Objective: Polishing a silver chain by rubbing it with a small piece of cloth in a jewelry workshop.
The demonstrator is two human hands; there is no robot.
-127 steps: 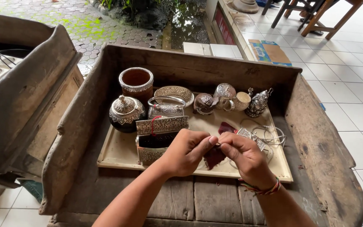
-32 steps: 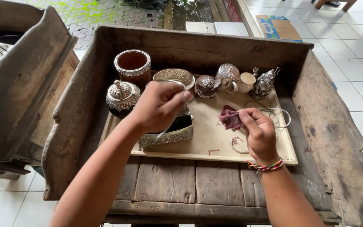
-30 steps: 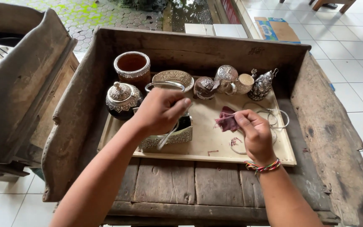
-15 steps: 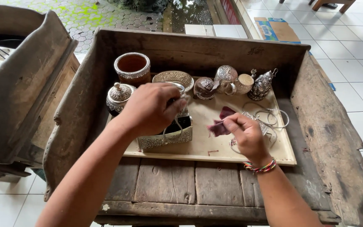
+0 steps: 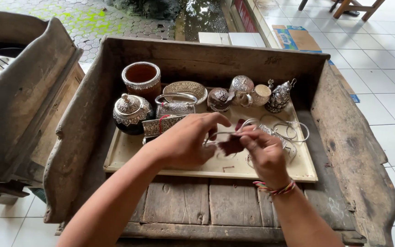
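Note:
My left hand and my right hand meet over the middle of a cream tray. Between them runs a thin silver bangle, pinched in my left fingers. My right hand grips a small dark red cloth pressed against the bangle. A colourful braided band circles my right wrist. Behind my left hand lies a rectangular ornate silver box, partly hidden by it. Several loose silver bangles lie on the tray beside my right hand.
The tray sits in a worn wooden trough. At its back stand a brown cup with a silver rim, a lidded silver pot, an oval silver dish, round silver containers and a small silver teapot. White floor tiles lie around.
My left hand has come away from the ornate box towards my right hand, bringing a thin bangle. The hands now touch around the cloth.

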